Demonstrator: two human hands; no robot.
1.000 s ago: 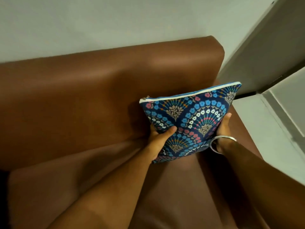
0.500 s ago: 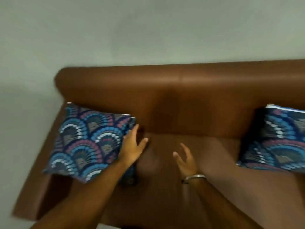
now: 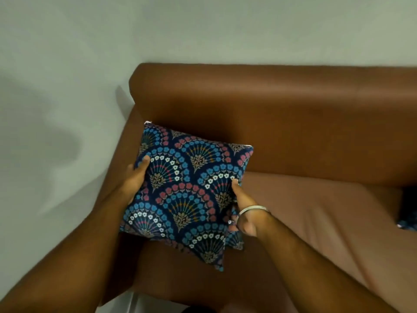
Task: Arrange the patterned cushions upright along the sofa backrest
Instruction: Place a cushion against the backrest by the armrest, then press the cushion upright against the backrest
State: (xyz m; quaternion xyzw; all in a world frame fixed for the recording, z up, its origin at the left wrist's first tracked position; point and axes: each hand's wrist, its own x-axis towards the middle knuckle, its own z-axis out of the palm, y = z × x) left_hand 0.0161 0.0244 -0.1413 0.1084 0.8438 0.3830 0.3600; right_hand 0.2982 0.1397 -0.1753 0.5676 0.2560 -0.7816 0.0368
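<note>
A dark blue cushion (image 3: 189,190) with a fan pattern of blue, pink and white flowers is at the left end of the brown sofa (image 3: 293,114), tilted back toward the backrest, its lower corner over the seat. My left hand (image 3: 135,177) grips its left edge, thumb on the front face. My right hand (image 3: 242,211), with a silver bangle at the wrist, grips its right edge. A second patterned cushion (image 3: 408,213) shows only as a dark sliver at the far right edge of the seat.
The sofa's left armrest (image 3: 133,123) runs just behind and left of the held cushion. A pale wall (image 3: 203,28) stands behind the backrest and pale floor (image 3: 45,177) lies to the left. The seat (image 3: 316,211) stretches between the two cushions.
Both hands let go of the right-hand cushion, swung left across the sofa and took hold of the left cushion by its two side edges. My view shifted left with them.
</note>
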